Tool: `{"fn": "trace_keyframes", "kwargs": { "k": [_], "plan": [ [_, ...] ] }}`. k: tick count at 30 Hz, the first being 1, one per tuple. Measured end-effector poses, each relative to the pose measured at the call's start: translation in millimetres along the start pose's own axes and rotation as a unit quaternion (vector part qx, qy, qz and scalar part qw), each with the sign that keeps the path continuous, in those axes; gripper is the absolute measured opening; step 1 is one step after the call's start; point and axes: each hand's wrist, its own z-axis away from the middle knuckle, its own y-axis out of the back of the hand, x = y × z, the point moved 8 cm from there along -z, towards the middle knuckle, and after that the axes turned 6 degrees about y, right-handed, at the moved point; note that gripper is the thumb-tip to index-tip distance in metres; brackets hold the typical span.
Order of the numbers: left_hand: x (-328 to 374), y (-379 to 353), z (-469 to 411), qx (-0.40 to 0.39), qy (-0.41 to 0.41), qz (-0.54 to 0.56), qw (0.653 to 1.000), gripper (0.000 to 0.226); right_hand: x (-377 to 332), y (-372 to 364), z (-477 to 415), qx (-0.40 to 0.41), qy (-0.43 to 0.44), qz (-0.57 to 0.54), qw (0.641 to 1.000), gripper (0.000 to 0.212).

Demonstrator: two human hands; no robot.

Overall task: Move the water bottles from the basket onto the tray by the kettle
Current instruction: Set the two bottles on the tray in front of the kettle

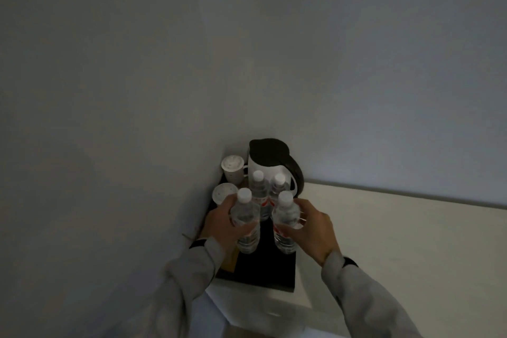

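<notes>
Four clear plastic water bottles show in the dim corner, each a slim ribbed cylinder with a white screw cap. The left hand (222, 223) is wrapped around the near-left bottle (246, 223), fingers curled over its shoulder, and the right hand (311, 228) is clamped on the near-right bottle (285, 223) in the same way. Both held bottles stand roughly upright, with their bases low over the tray (263, 269), a flat, matte black rectangle with squared edges; whether the bases touch it cannot be told. Just beyond them, two more bottles stand side by side on the tray: the far-left bottle (258, 189) and the far-right bottle (277, 186), both with red print on their labels.

Behind the far pair sits one kettle (267, 162), a smooth white body with a black lid and a curved black handle on its right. To the left of the kettle are two white cups with perforated lids, the far cup (233, 169) and the near cup (223, 193), the nearer one partly hidden by the left hand.

The tray rests on a pale, smooth counter (384, 228) set against plain grey walls. Both arms wear soft light-grey sleeves (365, 299) with dark bands at the wrists.
</notes>
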Motion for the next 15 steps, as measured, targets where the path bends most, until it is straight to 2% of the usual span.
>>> {"fn": "trace_keyframes", "kwargs": {
  "k": [4, 12, 15],
  "plan": [
    [-19, -13, -16, -0.035, 0.021, 0.008, 0.999, 0.063, 20, -20, -3, -0.007, -0.043, -0.006, 0.999, 0.060],
    [-51, -38, -45, -0.079, 0.028, 0.008, 0.996, 0.081, 39, -47, -11, -0.002, -0.083, -0.004, 0.997, 0.065],
    [-57, -44, -54, -0.074, 0.025, 0.012, 0.997, 0.064, 44, -51, -17, 0.006, -0.082, 0.001, 0.997, 0.065]
  ]
}}
